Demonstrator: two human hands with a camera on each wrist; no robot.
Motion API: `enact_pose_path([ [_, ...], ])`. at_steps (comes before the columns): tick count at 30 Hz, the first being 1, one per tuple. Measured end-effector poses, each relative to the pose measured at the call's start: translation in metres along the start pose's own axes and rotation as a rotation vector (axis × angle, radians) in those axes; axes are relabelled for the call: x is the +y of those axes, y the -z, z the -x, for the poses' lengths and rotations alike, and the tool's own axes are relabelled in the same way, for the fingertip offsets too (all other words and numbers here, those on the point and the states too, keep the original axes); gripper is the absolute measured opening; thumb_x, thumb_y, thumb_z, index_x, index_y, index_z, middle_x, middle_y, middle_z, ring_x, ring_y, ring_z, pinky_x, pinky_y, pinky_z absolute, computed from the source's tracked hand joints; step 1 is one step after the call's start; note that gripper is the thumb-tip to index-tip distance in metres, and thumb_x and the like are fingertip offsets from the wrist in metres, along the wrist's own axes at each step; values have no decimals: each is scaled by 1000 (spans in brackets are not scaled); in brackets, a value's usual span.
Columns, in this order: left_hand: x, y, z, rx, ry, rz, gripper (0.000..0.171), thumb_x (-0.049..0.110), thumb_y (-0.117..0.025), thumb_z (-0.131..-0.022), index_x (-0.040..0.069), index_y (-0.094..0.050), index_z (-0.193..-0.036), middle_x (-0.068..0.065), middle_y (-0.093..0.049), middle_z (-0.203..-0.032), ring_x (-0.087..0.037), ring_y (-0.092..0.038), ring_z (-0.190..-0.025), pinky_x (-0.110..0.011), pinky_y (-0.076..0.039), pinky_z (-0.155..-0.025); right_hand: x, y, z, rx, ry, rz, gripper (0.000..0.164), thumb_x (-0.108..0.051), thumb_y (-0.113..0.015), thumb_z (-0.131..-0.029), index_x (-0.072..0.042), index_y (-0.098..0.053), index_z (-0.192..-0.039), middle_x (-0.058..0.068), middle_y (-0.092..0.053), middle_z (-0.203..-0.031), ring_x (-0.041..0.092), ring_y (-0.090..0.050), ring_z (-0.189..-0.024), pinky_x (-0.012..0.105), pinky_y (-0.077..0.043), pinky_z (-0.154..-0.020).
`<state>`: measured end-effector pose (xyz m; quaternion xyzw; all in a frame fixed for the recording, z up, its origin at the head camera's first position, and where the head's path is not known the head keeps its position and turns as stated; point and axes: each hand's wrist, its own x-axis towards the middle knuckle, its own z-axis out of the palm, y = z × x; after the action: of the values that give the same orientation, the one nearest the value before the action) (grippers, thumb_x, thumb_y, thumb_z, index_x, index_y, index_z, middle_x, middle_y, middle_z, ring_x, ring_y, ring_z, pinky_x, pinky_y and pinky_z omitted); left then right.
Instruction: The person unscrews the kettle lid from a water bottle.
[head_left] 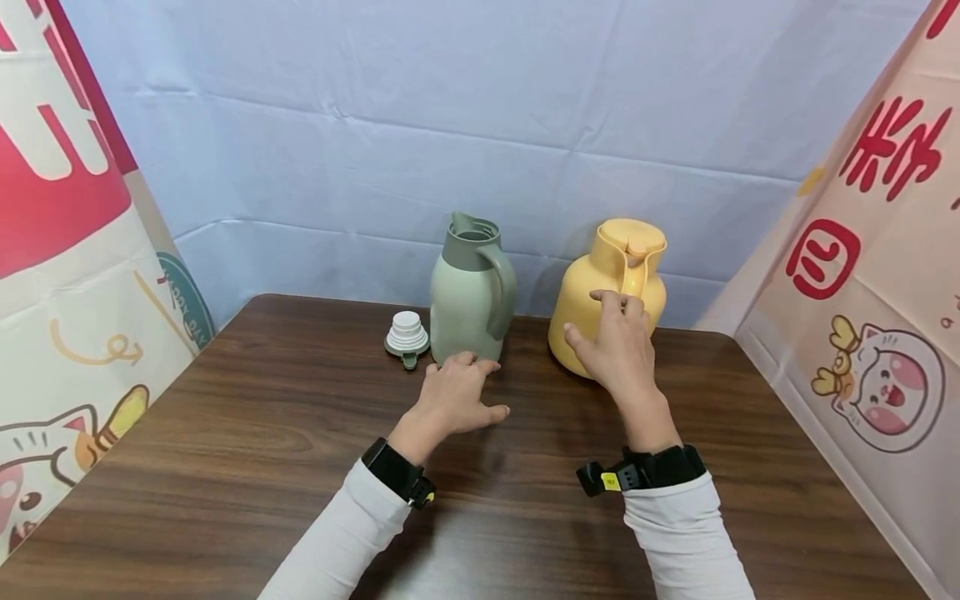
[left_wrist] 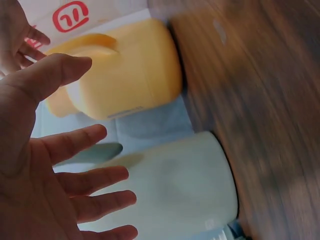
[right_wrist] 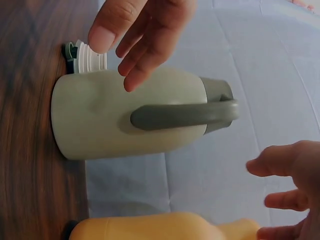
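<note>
A pale green thermos jug (head_left: pixel 467 308) with a grey-green neck and handle stands upright on the table, its top uncovered. Its stopper (head_left: pixel 407 335), white and stepped with a green base, lies just left of it. To the right is a yellow thermos jug (head_left: pixel 572 304) with its lid on. My left hand (head_left: pixel 454 398) hovers before the green jug, fingers spread; the left wrist view shows nothing in the palm. My right hand (head_left: pixel 621 346) reaches in front of the yellow jug near its handle (head_left: pixel 634 277), fingers apart and holding nothing. Whether its fingertips touch the jug is unclear.
Both jugs stand towards the back of a dark wooden table (head_left: pixel 247 450). A pale blue cloth backdrop (head_left: pixel 375 150) hangs behind them. Printed cloths border the left and right sides of the table.
</note>
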<state>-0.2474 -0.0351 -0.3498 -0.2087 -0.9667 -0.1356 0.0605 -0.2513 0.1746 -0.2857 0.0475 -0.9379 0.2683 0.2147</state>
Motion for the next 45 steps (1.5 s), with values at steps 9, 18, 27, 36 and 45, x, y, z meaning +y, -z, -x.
enact_pose_path([
  [9, 8, -13, -6, -23, -2, -21, 65, 54, -66, -78, 19, -54, -132, -11, -51, -125, -31, -50, -108, -51, -38, -82, 23, -3, -6, 236, -43, -63, 47, -18, -64, -85, 2, -46, -123, 27, -31, -115, 42, -33, -105, 51, -37, -78],
  [18, 17, -21, -12, -39, -3, 10, 65, 52, -67, -78, 19, -53, -132, -9, -52, -123, -29, -51, -105, -49, -39, -80, 38, -11, -17, 368, -186, -278, 52, -14, -64, -82, 0, -35, -123, 22, -37, -113, 34, -39, -102, 44, -34, -84],
  [27, 21, -26, -15, -84, 22, 11, 64, 51, -67, -79, 20, -53, -132, -9, -52, -123, -29, -52, -106, -50, -40, -82, 52, -23, -28, 213, -364, -531, 49, -23, -59, -88, -3, -35, -126, 15, -48, -114, 29, -48, -102, 38, -39, -84],
  [36, 21, -31, -19, -86, 22, -14, 61, 50, -68, -79, 20, -54, -131, -9, -53, -120, -29, -52, -106, -50, -39, -82, 62, -37, -35, 186, -241, -639, 18, -24, -49, -95, -7, -46, -101, 9, -54, -78, 23, -56, -71, 26, -44, -56],
  [45, 18, -34, -20, -102, 12, -7, 57, 44, -67, -81, 21, -54, -131, -8, -52, -122, -27, -51, -107, -48, -40, -82, 65, -41, -36, 244, -171, -567, 17, -19, -49, -95, -3, -46, -98, 9, -52, -73, 29, -55, -62, 23, -40, -46],
])
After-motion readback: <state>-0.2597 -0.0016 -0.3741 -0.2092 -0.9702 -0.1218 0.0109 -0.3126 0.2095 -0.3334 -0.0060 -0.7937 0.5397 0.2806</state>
